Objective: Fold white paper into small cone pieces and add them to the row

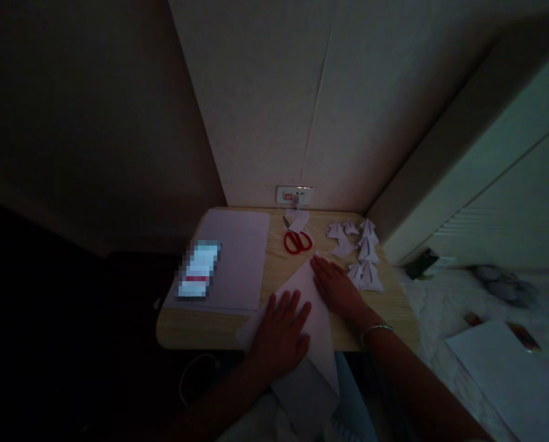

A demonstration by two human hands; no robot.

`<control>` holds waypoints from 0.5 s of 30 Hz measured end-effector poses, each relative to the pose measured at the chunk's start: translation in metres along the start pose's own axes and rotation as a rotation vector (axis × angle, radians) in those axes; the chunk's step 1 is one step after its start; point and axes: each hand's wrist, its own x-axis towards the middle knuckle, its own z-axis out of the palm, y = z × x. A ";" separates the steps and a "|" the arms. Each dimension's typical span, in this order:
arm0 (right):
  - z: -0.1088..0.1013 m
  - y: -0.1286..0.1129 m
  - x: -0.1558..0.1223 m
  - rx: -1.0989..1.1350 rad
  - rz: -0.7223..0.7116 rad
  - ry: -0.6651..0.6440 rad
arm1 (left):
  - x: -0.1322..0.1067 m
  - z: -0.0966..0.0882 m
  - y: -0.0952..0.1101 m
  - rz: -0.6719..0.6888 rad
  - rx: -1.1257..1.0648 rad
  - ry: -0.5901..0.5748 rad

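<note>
A folded sheet of white paper [319,328] lies slantwise over the front of the small wooden table, its lower part hanging past the edge. My left hand [278,334] rests flat on the sheet with fingers spread. Along its upper right edge, my right hand [338,287] presses with fingers stretched and close together near the top corner. Just beyond are red-handled scissors [297,241], the blades partly under small paper scraps [299,220]. Several folded paper trees [367,250] stand or lie to the right of my right hand.
A stack of white paper [241,258] covers the table's left side, with a lit phone [199,270] on it. A wall socket [294,195] sits behind the table [205,328]. On the right, a bed [421,313] holds another white sheet [504,368].
</note>
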 end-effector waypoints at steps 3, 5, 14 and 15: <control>-0.001 -0.002 0.000 0.026 0.003 -0.003 | 0.000 -0.001 0.001 -0.002 -0.004 -0.009; 0.000 -0.002 0.000 0.074 0.018 0.016 | 0.000 -0.003 0.001 -0.008 -0.005 -0.013; 0.001 0.001 0.029 0.882 0.606 0.258 | 0.000 -0.002 0.002 -0.020 0.012 -0.017; -0.002 0.001 0.034 0.985 0.671 0.238 | 0.000 -0.002 0.002 -0.022 0.015 -0.018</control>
